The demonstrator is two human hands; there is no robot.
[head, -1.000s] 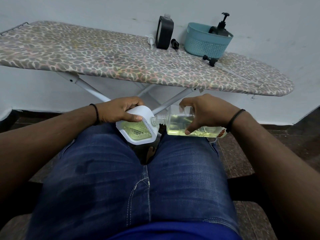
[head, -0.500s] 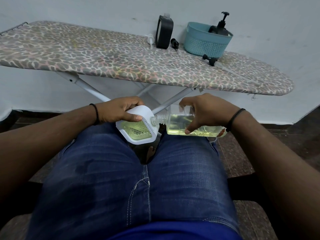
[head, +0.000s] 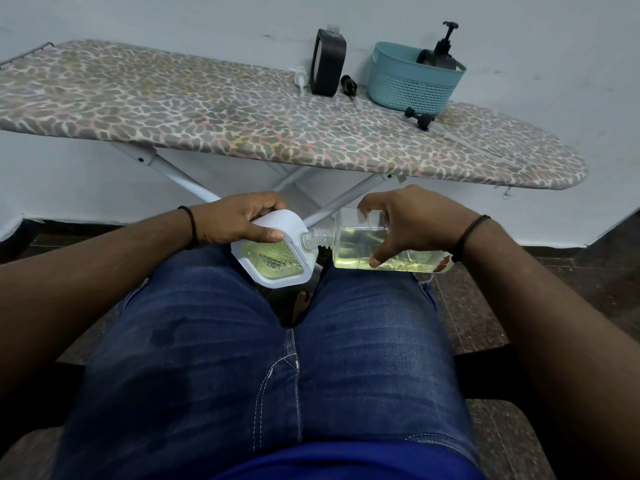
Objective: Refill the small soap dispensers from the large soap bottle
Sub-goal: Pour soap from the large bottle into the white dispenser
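Blue jeans (head: 214, 358) lie below both hands. The right hand (head: 412, 220) grasps the clear large bottle (head: 360, 249) lying horizontal, neck pointing left into the white dispenser (head: 273, 259), which the left hand (head: 239, 220) grips, tilted. Beyond, a black dispenser (head: 327, 64) stands upright on the ironing board (head: 207, 112).

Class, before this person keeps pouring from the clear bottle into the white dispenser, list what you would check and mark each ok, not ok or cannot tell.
1. Left hand grips the white square dispenser with a mesh-patterned window: ok.
2. Right hand grips the clear plastic bottle of yellowish soap: ok.
3. Bottle neck meets the dispenser's opening: ok.
4. Soap left in the bottle: ok.
5. Room left in the dispenser: cannot tell.
6. No spill on the blue jeans: cannot tell; darker patches show.
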